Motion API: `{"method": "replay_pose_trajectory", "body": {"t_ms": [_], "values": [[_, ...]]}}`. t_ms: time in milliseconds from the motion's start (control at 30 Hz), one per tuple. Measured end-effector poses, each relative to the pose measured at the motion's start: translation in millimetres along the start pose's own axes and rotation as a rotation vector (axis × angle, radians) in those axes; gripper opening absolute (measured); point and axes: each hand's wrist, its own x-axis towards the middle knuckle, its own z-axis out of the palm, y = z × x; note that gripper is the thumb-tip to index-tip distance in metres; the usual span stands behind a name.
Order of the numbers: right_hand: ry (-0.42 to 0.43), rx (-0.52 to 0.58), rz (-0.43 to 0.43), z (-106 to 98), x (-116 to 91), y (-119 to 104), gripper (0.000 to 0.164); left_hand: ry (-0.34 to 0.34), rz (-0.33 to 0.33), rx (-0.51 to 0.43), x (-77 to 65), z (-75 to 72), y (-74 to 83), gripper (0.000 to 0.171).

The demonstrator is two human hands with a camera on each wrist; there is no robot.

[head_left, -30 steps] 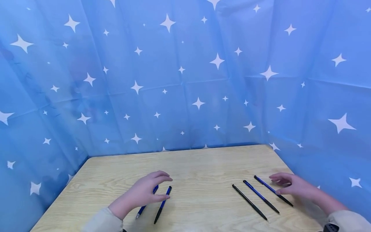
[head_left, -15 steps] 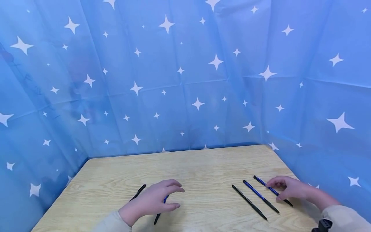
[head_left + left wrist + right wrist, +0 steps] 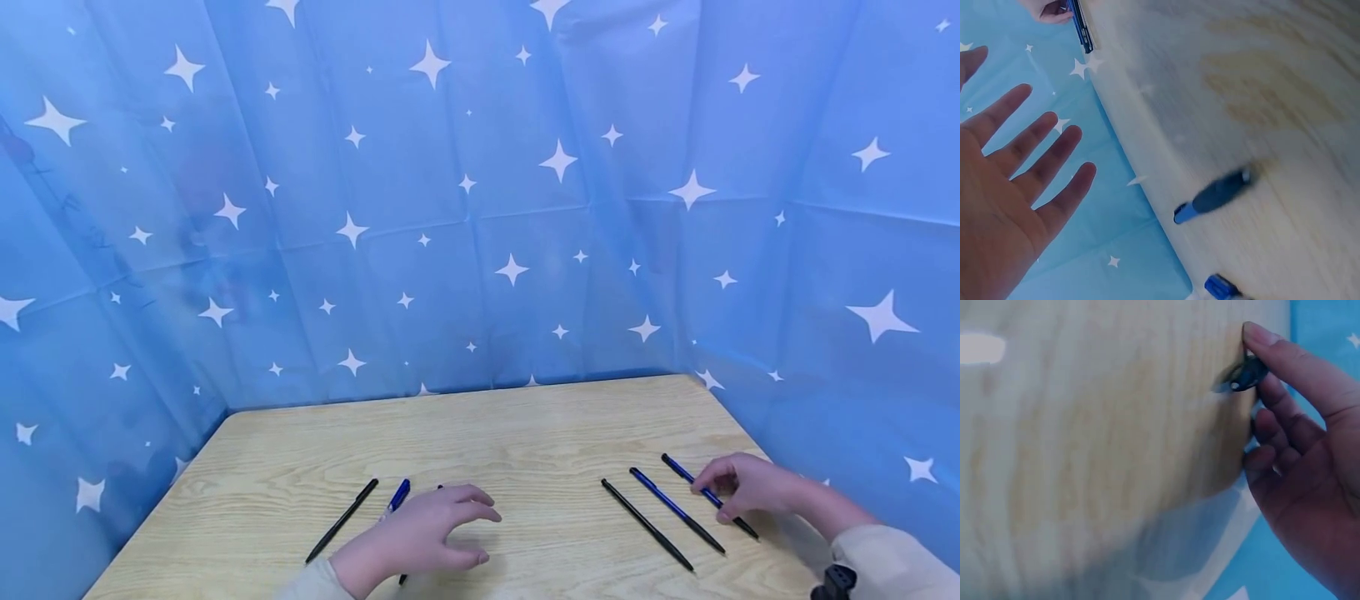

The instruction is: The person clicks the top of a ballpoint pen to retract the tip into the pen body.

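Observation:
At the right of the head view, my right hand (image 3: 757, 487) pinches a blue pen with a black grip (image 3: 678, 469) between thumb and fingers. The right wrist view shows the dark tip end of this pen (image 3: 1249, 374) between them. To its left lie a blue pen (image 3: 677, 510) and a black pen (image 3: 645, 523), slanted alike. My left hand (image 3: 427, 533) hovers with fingers spread, holding nothing, above a pen (image 3: 403, 578) that it mostly hides. Beside that hand are a blue pen (image 3: 397, 497), partly covered, and a black pen (image 3: 342, 521).
The pens lie on a light wood-grain table (image 3: 525, 442). A blue curtain with white stars (image 3: 465, 208) stands behind the table and along its sides.
My left hand has moved right and toward the front edge, uncovering the black pen at the far left. The right hand has moved left onto the outermost pen and closed its fingers on it.

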Motion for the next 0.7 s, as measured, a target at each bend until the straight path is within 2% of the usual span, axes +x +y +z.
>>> {"method": "replay_pose_trajectory", "body": {"t_ms": [200,333,467,700], "values": [[-0.013,-0.053,0.027,0.1,2.2,-11.3,0.036,-0.016,-0.013,-0.011,5.6,4.6,2.9,0.039],[-0.017,-0.069,0.083,0.7,2.5,-19.3,0.035,-0.004,-0.027,0.016,12.2,3.0,8.2,0.042],[-0.018,-0.09,0.152,1.2,4.4,-26.9,0.035,-0.006,-0.047,0.005,20.0,-0.6,12.8,0.043],[-0.041,-0.02,0.226,-2.8,7.7,-28.9,0.036,0.013,-0.055,-0.023,32.3,-4.0,16.4,0.043]]}}
